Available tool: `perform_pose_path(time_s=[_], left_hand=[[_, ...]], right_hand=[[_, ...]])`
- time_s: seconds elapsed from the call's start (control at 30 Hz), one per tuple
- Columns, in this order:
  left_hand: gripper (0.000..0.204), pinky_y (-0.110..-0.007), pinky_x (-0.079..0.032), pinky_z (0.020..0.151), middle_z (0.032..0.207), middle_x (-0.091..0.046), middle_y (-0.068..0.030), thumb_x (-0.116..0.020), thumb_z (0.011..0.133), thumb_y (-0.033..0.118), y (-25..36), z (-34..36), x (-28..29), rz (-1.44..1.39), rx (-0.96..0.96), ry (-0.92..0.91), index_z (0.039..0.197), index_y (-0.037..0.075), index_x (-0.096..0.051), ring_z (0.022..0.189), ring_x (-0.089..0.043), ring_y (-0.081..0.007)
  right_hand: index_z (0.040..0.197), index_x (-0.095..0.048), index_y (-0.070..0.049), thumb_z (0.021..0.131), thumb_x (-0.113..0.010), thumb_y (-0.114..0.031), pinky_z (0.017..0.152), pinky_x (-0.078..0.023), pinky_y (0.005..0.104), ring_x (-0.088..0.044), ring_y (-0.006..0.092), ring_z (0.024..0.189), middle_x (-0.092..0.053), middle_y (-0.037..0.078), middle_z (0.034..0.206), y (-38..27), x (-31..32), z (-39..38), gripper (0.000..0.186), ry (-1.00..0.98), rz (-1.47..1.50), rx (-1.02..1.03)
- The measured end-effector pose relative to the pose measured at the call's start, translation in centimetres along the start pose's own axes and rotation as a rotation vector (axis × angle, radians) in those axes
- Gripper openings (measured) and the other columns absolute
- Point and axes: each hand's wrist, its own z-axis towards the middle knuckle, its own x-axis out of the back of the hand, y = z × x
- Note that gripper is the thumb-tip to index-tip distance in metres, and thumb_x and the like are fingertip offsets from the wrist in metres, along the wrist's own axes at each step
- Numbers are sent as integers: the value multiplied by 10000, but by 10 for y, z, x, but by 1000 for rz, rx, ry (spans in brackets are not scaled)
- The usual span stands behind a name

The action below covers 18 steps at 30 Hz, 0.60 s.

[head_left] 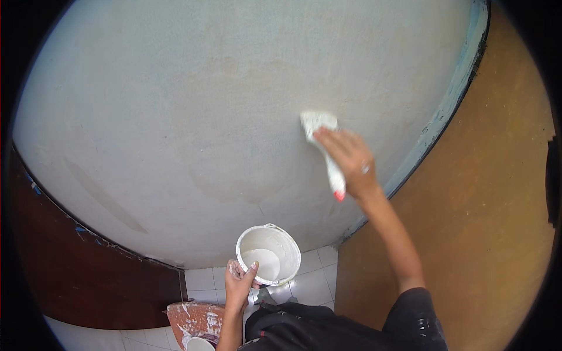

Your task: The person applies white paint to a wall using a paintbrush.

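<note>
My right hand [349, 159] is closed around a paintbrush [333, 169] with a white-coated handle and a red tip at its lower end. The pale bristles lie against or very close to the wall [234, 117], a whitish surface with faint darker patches. Lower down, my left hand [239, 282] grips the near rim of a white bucket [285, 245], thumb over the edge. White paint [261, 263] fills the bottom of the bucket. Both the left fingers and the right hand carry white smears.
A brown door-like panel [445, 222] stands at the right and a dark red-brown one [99, 263] at the left. White floor tiles [313, 286] lie below. A paint-spattered reddish stool or board [196, 319] with a white container [200, 344] is near my left forearm.
</note>
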Motion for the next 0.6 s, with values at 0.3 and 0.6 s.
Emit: perform_pose_path(time_s=[0.3, 0.6], left_hand=[[292, -225, -496, 432, 796, -603, -53, -769, 948, 71, 1, 3, 1, 33, 10, 21, 948, 56, -478, 543, -624, -109], [319, -230, -494, 427, 763, -571, -34, -772, 947, 74, -11, 5, 6, 11, 14, 37, 909, 74, -456, 530, -621, -117]], right_hand=[[1271, -724, -117, 804, -718, -46, 932, -567, 377, -697, 294, 1081, -735, 82, 1256, 9, -22, -44, 472, -203, 232, -55], [1306, -698, -96, 854, -662, -23, 953, -580, 409, -693, 309, 1117, -725, 97, 1266, 0, -35, -32, 459, -39, 137, -55]])
